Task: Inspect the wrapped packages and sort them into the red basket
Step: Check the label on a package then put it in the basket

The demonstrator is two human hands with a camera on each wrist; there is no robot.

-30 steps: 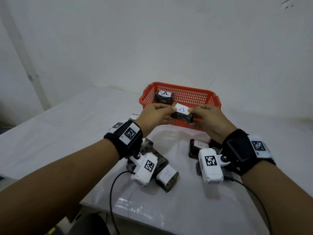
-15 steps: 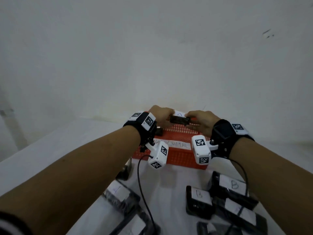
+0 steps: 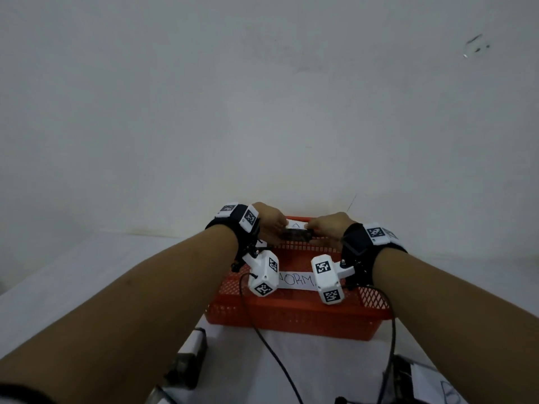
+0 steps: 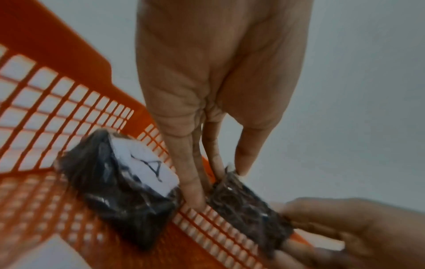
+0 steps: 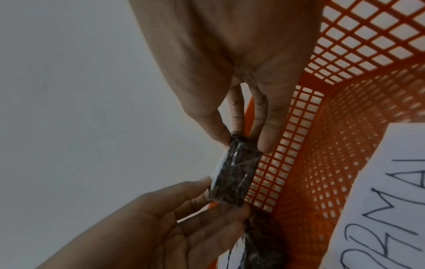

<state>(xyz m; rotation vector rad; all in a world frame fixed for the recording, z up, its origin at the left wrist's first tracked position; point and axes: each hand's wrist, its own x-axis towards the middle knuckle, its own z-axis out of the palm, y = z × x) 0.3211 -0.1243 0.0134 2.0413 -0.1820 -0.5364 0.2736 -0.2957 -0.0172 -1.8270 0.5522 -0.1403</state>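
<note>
My two hands hold one dark wrapped package [image 3: 295,232] over the far side of the red basket [image 3: 291,319]. My left hand [image 3: 269,221] pinches its left end and my right hand [image 3: 328,228] pinches its right end. In the left wrist view the held package [image 4: 249,209] hangs between thumb and fingers above the mesh. In the right wrist view the same package [image 5: 234,174] shows its dark side and a white edge. A second wrapped package [image 4: 119,182] with a white label marked "A" lies inside the basket.
A white paper label [image 3: 296,280] reading "NORMA" is stuck on the basket's near wall. More wrapped packages lie on the white table near me, one at the left [image 3: 186,365] and one labelled at the right [image 3: 437,386]. A white wall stands close behind the basket.
Both hands have carried the package forward from in front of the basket to above its far side. The view has tilted up, so the table packages sit lower in frame.
</note>
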